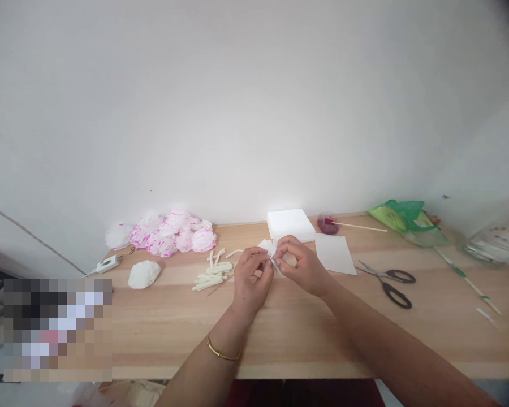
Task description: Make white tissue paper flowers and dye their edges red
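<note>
My left hand (252,280) and my right hand (300,264) meet over the middle of the table, fingertips almost touching. Both pinch a small gathered piece of thin white paper (266,245), and part of it is hidden behind the fingers. A gold bangle (223,354) circles my left wrist. Just left of that hand lies a pile of cream-coloured strips (212,278), with a thin stick partly under the hand. A flat white sheet (336,254) lies to the right of my right hand, and a white paper stack (290,224) stands behind both hands.
Pink-and-white paper puffs (173,233) are heaped at the back left, with a white puff (144,274) in front. Black-handled scissors (390,284) lie open at right. Behind are a dark red cup (328,224) with a stick, a green bag (407,220) and a glass jar (492,243).
</note>
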The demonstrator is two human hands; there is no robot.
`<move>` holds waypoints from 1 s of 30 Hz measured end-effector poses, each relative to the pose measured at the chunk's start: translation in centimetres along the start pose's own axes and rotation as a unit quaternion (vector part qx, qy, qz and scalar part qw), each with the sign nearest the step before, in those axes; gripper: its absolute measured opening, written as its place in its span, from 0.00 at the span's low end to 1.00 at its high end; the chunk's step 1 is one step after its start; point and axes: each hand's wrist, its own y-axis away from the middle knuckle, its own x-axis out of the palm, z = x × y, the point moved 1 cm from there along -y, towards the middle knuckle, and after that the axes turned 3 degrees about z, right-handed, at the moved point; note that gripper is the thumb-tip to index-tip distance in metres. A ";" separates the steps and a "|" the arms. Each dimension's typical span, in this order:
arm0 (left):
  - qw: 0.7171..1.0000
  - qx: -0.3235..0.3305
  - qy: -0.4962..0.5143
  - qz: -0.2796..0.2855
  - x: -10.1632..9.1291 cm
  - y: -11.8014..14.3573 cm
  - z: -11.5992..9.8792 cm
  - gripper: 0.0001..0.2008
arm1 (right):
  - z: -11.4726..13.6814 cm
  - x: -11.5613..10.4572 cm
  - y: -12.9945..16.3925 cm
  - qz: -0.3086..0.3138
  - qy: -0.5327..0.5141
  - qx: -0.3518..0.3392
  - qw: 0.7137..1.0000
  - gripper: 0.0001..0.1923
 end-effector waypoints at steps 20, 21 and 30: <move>0.999 -0.011 0.020 0.031 -0.2 -0.3 -0.7 0.04 | 0.2 0.1 0.1 -0.014 0.050 -0.025 0.998 0.05; 0.999 -0.009 0.017 0.027 -0.2 -0.3 -0.6 0.04 | 0.2 0.1 0.1 -0.014 0.058 -0.032 0.998 0.05; 1.000 0.000 0.016 0.022 -0.2 -0.3 -0.6 0.06 | 0.2 0.3 0.1 -0.024 0.098 -0.047 0.994 0.06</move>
